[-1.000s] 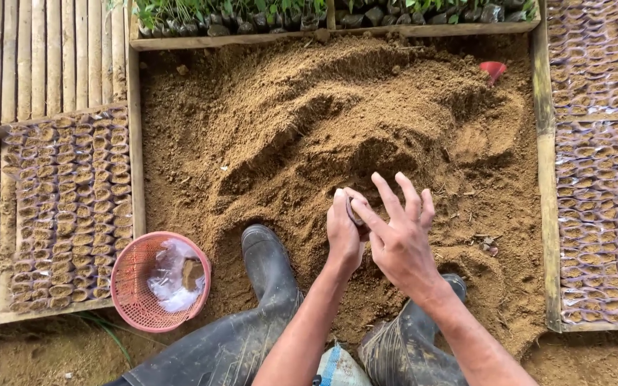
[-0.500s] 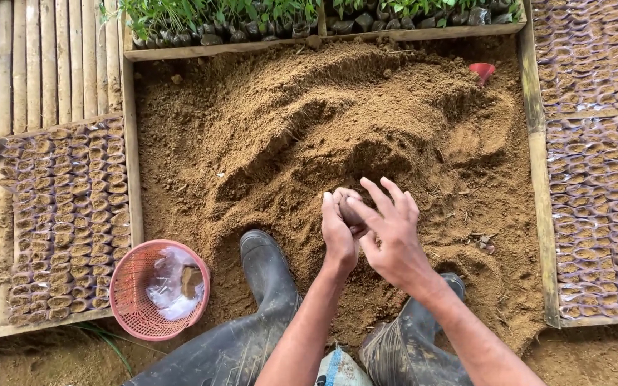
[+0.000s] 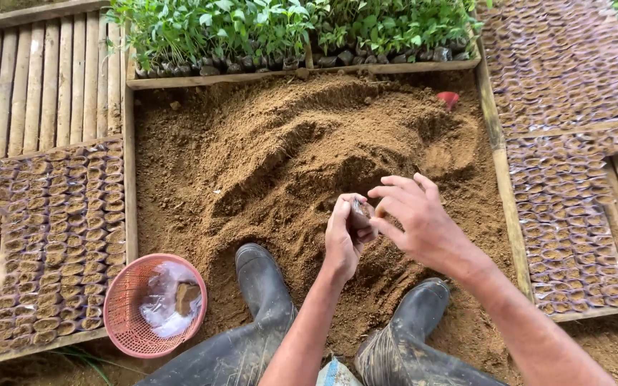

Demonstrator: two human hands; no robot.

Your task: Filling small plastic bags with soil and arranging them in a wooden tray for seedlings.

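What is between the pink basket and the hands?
In the head view, a dark rubber boot on loose brown soil lies between the pink basket and the left hand, which holds a small soil-filled bag with the right hand.

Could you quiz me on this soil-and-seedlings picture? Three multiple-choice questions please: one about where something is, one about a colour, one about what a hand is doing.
1. Where does the round basket sit?
A. Beside the left boot, at the edge of the soil bed
B. Among the seedlings
C. On the rows of filled bags at the right

2. What colour is the basket?
A. Blue
B. Pink
C. Black

3. What is the left hand doing?
A. Resting flat on the soil
B. Gripping a boot
C. Holding a small soil-filled bag above the soil

Answers:
1 A: it lies low at the left, next to the boot and the bed's wooden edge.
2 B: its mesh wall is plainly pink.
3 C: the fingers are curled around the bag, and the right hand has its fingertips at the bag's top.
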